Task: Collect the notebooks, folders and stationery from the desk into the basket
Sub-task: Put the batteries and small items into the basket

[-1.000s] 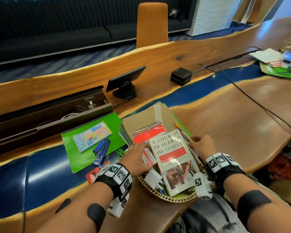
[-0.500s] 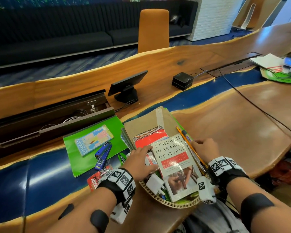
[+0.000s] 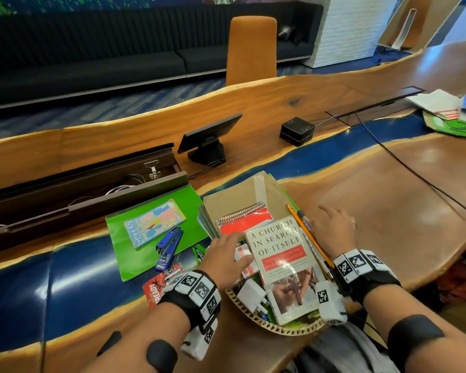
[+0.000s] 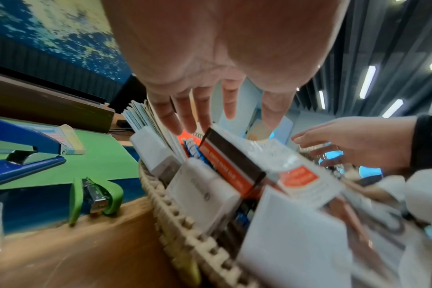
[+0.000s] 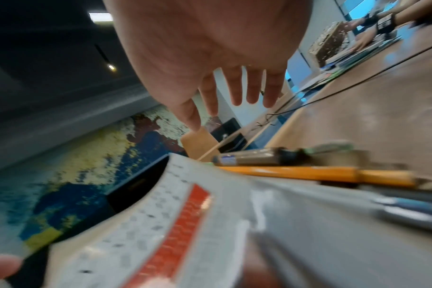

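Observation:
A round woven basket (image 3: 256, 316) (image 4: 185, 224) at the desk's near edge is piled with a white paperback book (image 3: 280, 254) (image 5: 175, 224), a red spiral notebook (image 3: 242, 220), a brown folder (image 3: 234, 197), pencils (image 3: 307, 238) (image 5: 308, 173) and white boxes (image 4: 205, 196). My left hand (image 3: 226, 254) (image 4: 210, 109) hovers with straight fingers just left of the book and holds nothing. To the book's right, my right hand (image 3: 331, 227) (image 5: 234, 95) is spread flat and empty beside the pencils. On the desk to the left lie a green folder (image 3: 124, 235), a colourful booklet (image 3: 154, 222), a blue stapler (image 3: 168, 247) (image 4: 20, 155), a green stapler (image 4: 96, 194) and a red packet (image 3: 156, 288).
A small screen on a stand (image 3: 207, 141), a black box (image 3: 296, 130) and an open cable trough (image 3: 78, 184) sit further back. A black cable (image 3: 414, 170) crosses the desk on the right. Another pile of papers (image 3: 452, 111) lies far right, where another person's hands (image 5: 363, 33) work.
Both hands have let go of the book and opened; the right hand has slid right, off the pencils. The view has tilted up a little.

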Available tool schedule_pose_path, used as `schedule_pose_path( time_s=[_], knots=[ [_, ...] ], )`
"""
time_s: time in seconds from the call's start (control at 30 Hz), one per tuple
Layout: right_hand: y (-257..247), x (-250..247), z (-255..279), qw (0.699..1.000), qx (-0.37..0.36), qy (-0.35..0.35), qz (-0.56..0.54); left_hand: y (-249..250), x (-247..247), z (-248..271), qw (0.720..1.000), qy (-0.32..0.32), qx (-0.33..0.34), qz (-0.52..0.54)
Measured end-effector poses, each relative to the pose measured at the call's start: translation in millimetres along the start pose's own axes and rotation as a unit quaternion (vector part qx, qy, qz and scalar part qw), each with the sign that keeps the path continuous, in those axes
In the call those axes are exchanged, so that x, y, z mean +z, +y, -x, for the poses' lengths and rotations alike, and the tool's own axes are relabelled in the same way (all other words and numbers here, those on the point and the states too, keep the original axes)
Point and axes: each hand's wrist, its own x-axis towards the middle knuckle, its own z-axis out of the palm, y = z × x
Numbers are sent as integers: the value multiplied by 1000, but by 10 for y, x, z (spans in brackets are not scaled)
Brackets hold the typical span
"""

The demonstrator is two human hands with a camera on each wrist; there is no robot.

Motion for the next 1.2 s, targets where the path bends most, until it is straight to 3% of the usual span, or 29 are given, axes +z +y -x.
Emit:
schedule_pose_path(
  time_s=[0.17,0.5,0.6,0.77,1.1,1.2],
  knots=[
    [-438,-25,232,995,-74,22,-58,-67,-103,170,990,98,-19,99],
    [-1388,511,1107,962,-201,-95,-158,-971,-29,745,931,233,-157,234],
    [-1593,671,1353,948,-225,-137,-176,-1238,33,884,921,243,-204,227],
    [-1916,1052,1580,931,-202,-246,-176,-1451,27,988,909,257,-237,227],
    [-1905,1925,1408,955,-150,-254,11,-1679,30,893,922,216,-279,156],
    [-1911,2001,1364,945,-125,-297,64,-1721,-3,835,913,190,-346,102]
  ],
)
